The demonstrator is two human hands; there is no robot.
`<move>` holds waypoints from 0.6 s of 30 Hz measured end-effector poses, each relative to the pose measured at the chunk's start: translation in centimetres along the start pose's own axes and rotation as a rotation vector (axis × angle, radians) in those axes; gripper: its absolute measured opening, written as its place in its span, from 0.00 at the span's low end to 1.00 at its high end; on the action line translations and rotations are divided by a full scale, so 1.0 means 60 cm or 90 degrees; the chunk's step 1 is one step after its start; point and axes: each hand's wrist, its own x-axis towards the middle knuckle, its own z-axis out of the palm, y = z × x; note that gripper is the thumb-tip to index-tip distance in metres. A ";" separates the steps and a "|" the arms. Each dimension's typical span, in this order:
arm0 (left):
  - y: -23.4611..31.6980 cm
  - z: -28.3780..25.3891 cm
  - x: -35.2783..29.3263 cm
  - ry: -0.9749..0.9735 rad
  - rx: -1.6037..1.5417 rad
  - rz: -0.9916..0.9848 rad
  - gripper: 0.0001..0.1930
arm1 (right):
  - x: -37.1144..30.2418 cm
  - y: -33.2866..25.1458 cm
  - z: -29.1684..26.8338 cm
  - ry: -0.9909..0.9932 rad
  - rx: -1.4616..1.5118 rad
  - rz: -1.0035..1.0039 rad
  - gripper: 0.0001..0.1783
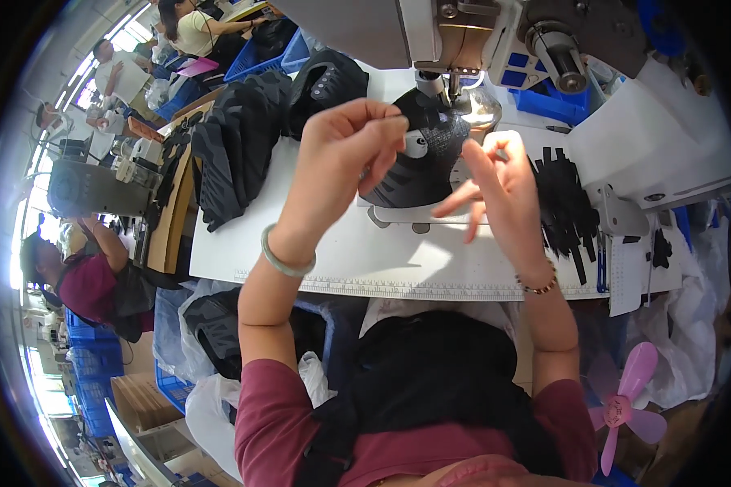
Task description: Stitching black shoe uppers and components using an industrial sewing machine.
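Note:
A black shoe upper lies on the white table beneath the needle area of a sewing machine. Raised over its left side, my left hand has thumb and fingertips pinched together; whatever is between them is too small to make out. My right hand hovers by the upper's right edge with fingers spread, and nothing shows in it. More black shoe uppers are piled to the left, and another patterned black upper sits behind my left hand.
Black strips lie in a heap to the right, near a blue slim tool. A ruler scale runs along the table's front edge. A pink fan stands at lower right. On the left, a co-worker sits by another machine.

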 end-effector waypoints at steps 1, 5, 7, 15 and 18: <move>0.003 -0.002 0.015 -0.014 0.006 -0.007 0.08 | 0.008 0.002 0.020 0.039 0.110 0.012 0.13; -0.005 0.002 0.048 -0.028 0.046 -0.044 0.09 | 0.026 0.037 0.054 0.189 0.119 -0.170 0.13; -0.030 -0.008 0.056 -0.067 0.066 -0.074 0.08 | 0.032 0.049 0.046 0.187 0.093 -0.192 0.15; -0.033 -0.004 0.065 -0.071 0.061 -0.103 0.07 | 0.035 0.084 0.013 0.110 -0.075 -0.298 0.10; -0.029 -0.004 0.068 -0.079 0.052 -0.122 0.07 | 0.041 0.092 0.002 0.107 -0.144 -0.380 0.11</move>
